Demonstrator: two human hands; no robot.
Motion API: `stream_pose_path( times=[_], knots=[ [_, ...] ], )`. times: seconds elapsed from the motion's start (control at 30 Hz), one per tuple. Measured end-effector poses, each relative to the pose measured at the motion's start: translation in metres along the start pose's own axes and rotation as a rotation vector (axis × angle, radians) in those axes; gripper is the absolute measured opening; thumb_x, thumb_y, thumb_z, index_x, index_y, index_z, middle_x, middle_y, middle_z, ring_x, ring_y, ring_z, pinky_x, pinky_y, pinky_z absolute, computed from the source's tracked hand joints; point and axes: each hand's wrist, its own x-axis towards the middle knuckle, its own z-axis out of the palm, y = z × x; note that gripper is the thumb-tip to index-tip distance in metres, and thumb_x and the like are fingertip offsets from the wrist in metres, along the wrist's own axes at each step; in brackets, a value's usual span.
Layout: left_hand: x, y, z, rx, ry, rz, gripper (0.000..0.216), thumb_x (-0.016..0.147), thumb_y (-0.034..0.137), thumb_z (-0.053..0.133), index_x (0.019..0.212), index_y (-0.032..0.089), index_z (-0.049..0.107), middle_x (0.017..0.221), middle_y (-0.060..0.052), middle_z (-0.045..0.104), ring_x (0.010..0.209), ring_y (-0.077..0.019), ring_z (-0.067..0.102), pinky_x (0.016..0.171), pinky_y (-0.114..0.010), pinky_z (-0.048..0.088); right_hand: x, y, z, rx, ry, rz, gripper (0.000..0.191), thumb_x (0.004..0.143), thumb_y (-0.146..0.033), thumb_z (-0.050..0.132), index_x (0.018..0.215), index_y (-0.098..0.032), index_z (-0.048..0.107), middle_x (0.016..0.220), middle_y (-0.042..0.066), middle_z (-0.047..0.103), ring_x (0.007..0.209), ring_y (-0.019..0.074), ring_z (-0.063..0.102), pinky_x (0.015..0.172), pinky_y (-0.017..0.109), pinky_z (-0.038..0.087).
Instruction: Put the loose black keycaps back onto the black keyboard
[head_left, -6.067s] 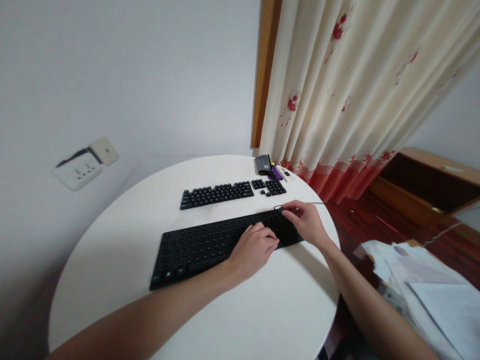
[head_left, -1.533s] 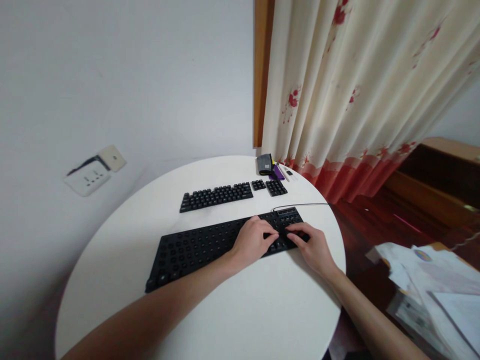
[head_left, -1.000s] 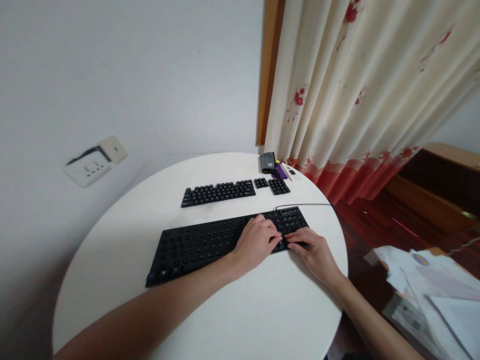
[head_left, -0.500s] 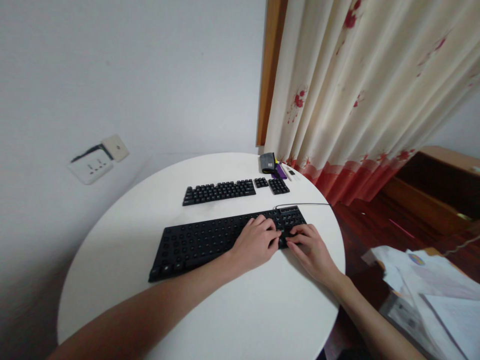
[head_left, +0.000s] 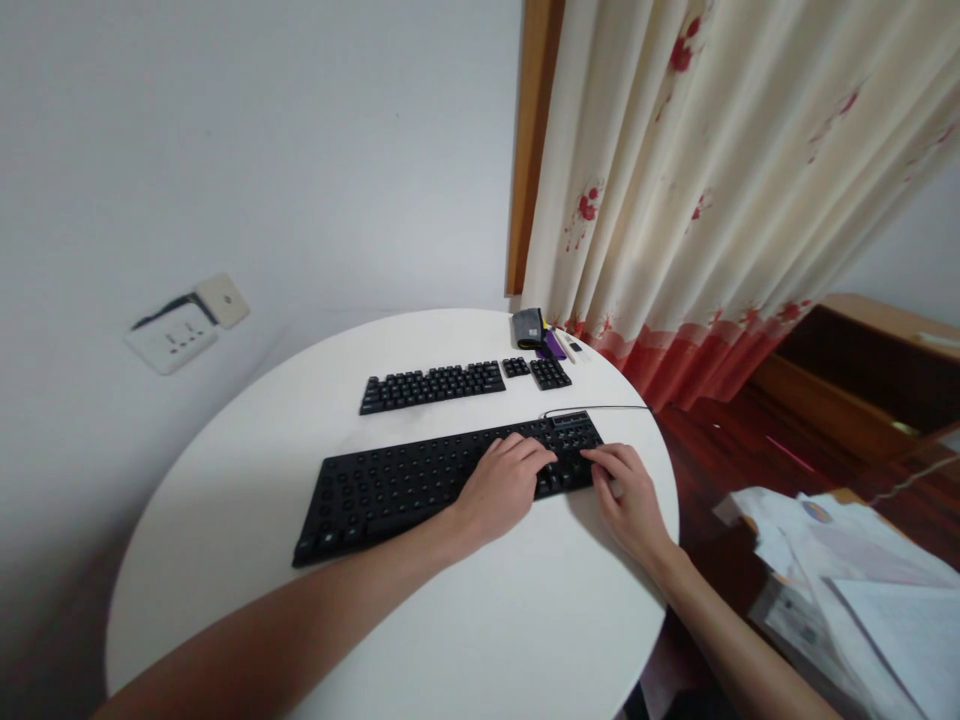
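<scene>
keyboard (head_left: 397, 482) is lying on the bench (head_left: 480, 640). left hand (head_left: 501, 484) and right hand (head_left: 628, 502) are touching it, apart from each other; i cannot tell if they are pinching. hard shoving could be scattering the keycaps (head_left: 439, 385) behind.

Keyboard (head_left: 397, 480) black, frame centre; keycaps (head_left: 435, 386) above it also black. Surface (head_left: 480, 620) white. Curtain (head_left: 652, 180), upper right: cream, red blotches, red lower band. Floor (head_left: 731, 445) dark red-brown.

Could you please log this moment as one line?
left hand: over keyboard | right hand: at keyboard's right end | black keycaps: grouped on table beyond keyboard
</scene>
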Motion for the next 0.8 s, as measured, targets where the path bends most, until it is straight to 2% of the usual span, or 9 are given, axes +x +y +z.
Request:
stream_pose_path(
  times=[0.1,0.23,0.4,0.63,0.8],
  knots=[
    [-0.001,-0.001,0.001,0.002,-0.032,0.065,0.035,0.09,0.006,0.046,0.111,0.023,0.069,0.112,-0.004,0.068,0.106,-0.0216,0.053,0.092,-0.039,0.042,-0.001,-0.001,0.001,0.0,-0.062,-0.063,0.032,0.089,-0.013,0.047,0.111,-0.025,0.067,0.102,0.01,0.06,0.097,0.0247,0.056,0.084,0.043,0.049],
    [0.0,-0.002,0.002,0.014,-0.07,0.075,0.034,0.09,0.007,0.049,0.105,0.025,0.073,0.108,-0.004,0.07,0.104,-0.0217,0.054,0.089,-0.04,0.042,-0.001,0.0,0.002,-0.038,-0.151,-0.152,0.039,0.079,-0.003,0.047,0.099,-0.025,0.072,0.1,0.009,0.06,0.097,0.0252,0.055,0.083,0.045,0.05],
    [0.002,0.0,0.001,0.032,-0.073,0.076,0.033,0.089,0.007,0.049,0.104,0.023,0.073,0.106,-0.004,0.07,0.101,-0.0214,0.055,0.085,-0.039,0.042,0.0,-0.001,0.003,-0.057,-0.182,-0.151,0.04,0.078,0.0,0.046,0.097,-0.024,0.071,0.099,0.009,0.06,0.097,0.0254,0.054,0.083,0.044,0.05],
    [0.0,0.002,0.0,0.023,-0.048,0.076,0.032,0.089,0.006,0.049,0.11,0.02,0.068,0.109,-0.003,0.067,0.103,-0.0208,0.054,0.091,-0.036,0.043,-0.001,-0.004,0.002,-0.003,-0.139,-0.108,0.033,0.084,-0.004,0.045,0.101,-0.023,0.066,0.098,0.009,0.061,0.096,0.0253,0.054,0.082,0.043,0.049],
    [0.008,0.002,-0.009,-0.002,0.037,0.013,0.032,0.091,0.008,0.046,0.112,0.02,0.066,0.106,-0.004,0.066,0.101,-0.0203,0.054,0.094,-0.036,0.044,0.003,-0.002,-0.002,0.046,-0.015,-0.003,0.026,0.09,-0.012,0.046,0.104,-0.023,0.066,0.097,0.009,0.063,0.093,0.024,0.056,0.082,0.041,0.048]
  ],
)
